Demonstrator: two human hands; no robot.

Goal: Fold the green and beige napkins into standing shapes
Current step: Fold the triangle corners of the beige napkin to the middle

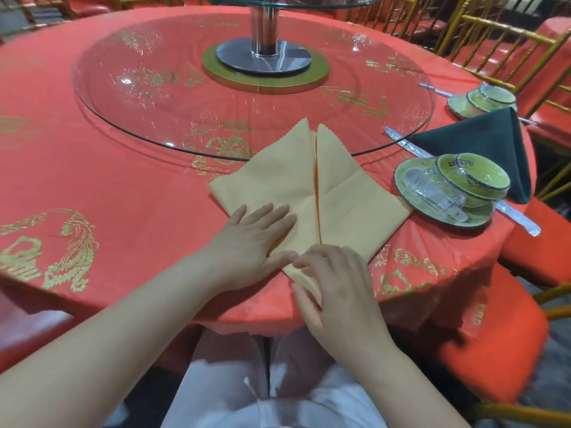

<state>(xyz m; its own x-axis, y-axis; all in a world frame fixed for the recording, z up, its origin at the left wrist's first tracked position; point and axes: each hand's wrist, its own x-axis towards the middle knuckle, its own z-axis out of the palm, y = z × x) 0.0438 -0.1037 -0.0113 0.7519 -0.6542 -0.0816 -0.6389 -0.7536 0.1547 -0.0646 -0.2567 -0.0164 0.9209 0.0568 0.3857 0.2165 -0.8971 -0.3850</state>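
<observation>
The green napkin [482, 146] already stands as a pointed shape at the right, between two wrapped sets of dishes [448, 188], so this half of the task looks finished. The beige napkin [309, 186] lies flat on the red tablecloth [123, 186], folded to a kite with two flaps meeting along a centre line; it does not stand yet, so several folds are left, I think. The left hand [250, 239] is open and presses flat on the left flap. The right hand [333, 279] has bent fingers pinching the near tip, which hangs at the table edge. The far tips lie on the rim of the glass turntable [129, 88]. Left of the napkin the cloth is free; at the right the dishes almost touch it.
</observation>
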